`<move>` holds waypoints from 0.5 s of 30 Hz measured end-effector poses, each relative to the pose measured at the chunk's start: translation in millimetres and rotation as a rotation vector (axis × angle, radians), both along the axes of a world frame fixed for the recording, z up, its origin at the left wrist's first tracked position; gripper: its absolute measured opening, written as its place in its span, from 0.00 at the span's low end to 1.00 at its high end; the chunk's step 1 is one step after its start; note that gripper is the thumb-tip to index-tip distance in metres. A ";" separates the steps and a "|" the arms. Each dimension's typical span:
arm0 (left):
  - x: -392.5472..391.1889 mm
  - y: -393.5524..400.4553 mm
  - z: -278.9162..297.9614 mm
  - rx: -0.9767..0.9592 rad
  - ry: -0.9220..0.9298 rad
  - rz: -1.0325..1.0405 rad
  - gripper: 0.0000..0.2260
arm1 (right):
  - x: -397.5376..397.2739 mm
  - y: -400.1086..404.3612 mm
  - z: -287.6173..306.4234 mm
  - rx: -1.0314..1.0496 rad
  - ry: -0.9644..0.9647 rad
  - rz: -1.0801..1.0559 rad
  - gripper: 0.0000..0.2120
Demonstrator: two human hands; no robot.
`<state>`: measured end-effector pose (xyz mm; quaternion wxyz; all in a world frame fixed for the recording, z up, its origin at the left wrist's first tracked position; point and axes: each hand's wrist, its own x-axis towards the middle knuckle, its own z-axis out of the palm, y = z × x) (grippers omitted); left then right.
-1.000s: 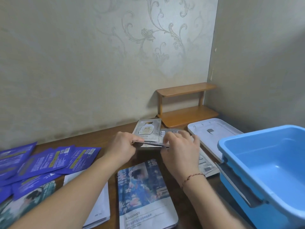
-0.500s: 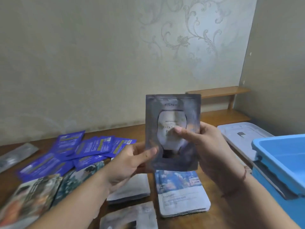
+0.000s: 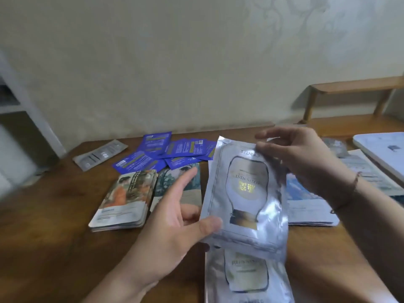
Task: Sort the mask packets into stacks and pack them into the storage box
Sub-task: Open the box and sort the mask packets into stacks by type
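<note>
Since the earlier frames the shiny silver foil mask packet with the bottle-shaped label [image 3: 244, 191] has come down from in front of the wall and now hangs low, upside down, directly above a matching silver foil packet lying on the brown wooden table [image 3: 247, 274]. The left hand [image 3: 175, 228] pinches its near left edge with the thumb, the other fingers spread straight; the right hand [image 3: 306, 162] pinches its far top edge. I judge this a silver stack just begun.

Left of the held packet I count:
- one stack of orange-pictured packets [image 3: 126, 197]
- one teal-pictured stack [image 3: 179, 182]
- roughly six loose blue packets [image 3: 166, 154]
- one grey packet [image 3: 100, 154]

To its right lies a blue-and-white stack [image 3: 306, 204]. The storage box is out of view.
</note>
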<state>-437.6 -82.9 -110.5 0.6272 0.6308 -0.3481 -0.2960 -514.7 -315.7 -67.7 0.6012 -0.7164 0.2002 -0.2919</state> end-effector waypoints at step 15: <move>71.6 -6.6 12.1 -0.277 0.789 0.236 0.25 | -3.6 29.4 -19.2 0.314 0.007 0.361 0.09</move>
